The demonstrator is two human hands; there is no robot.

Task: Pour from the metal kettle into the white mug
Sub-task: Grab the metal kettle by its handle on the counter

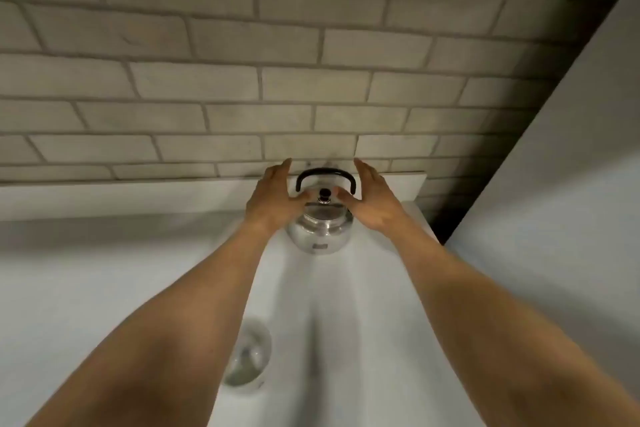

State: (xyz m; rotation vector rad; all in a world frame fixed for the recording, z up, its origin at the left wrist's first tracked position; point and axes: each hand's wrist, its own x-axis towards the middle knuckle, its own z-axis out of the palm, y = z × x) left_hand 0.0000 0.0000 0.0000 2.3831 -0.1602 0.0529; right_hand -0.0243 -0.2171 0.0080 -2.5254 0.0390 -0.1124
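Hands flanking the kettle

Left hand point(273, 199) and right hand point(372, 201) are hovering spread beside the metal kettle point(320, 229), sitting between them; its small label is unreadable. White mug point(247, 355) is standing nearer, under the left forearm.

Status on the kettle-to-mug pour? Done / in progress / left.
Done: nothing yet; the metal kettle stands upright on the white counter by the brick wall. In hand: left hand and right hand are open on either side of it, black handle ungripped. Left: grasp, lift, carry to the white mug near the left forearm, pour.
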